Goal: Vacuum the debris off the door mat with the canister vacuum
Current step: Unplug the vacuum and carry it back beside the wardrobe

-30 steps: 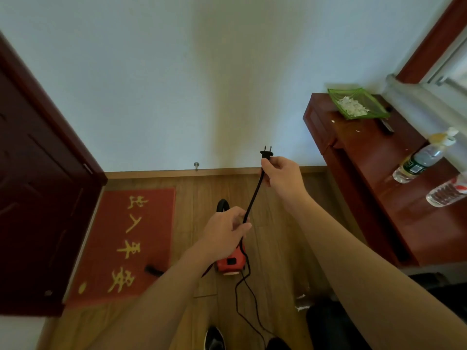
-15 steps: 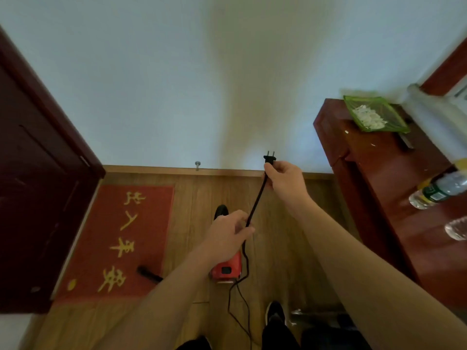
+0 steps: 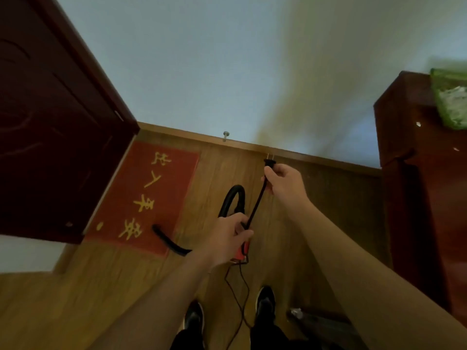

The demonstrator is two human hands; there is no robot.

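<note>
- Door mat (image 3: 151, 195): red, yellow characters, flat on wood floor (image 3: 75, 299) beside dark door (image 3: 50, 122).
- Canister vacuum (image 3: 242, 251): red, on floor right of mat, mostly hidden under left hand; black hose (image 3: 231, 200) loops up, end lying on mat.
- Left hand (image 3: 227, 238): gripping cord (image 3: 255, 210) low.
- Right hand (image 3: 283, 185): pinching cord just below plug (image 3: 269, 160), prongs up.

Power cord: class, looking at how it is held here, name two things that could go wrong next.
1. The slack cord trails between the person's shoes; a step could snag it.
2. The right hand grips just below the plug, so fingers may slip toward the prongs.
</note>
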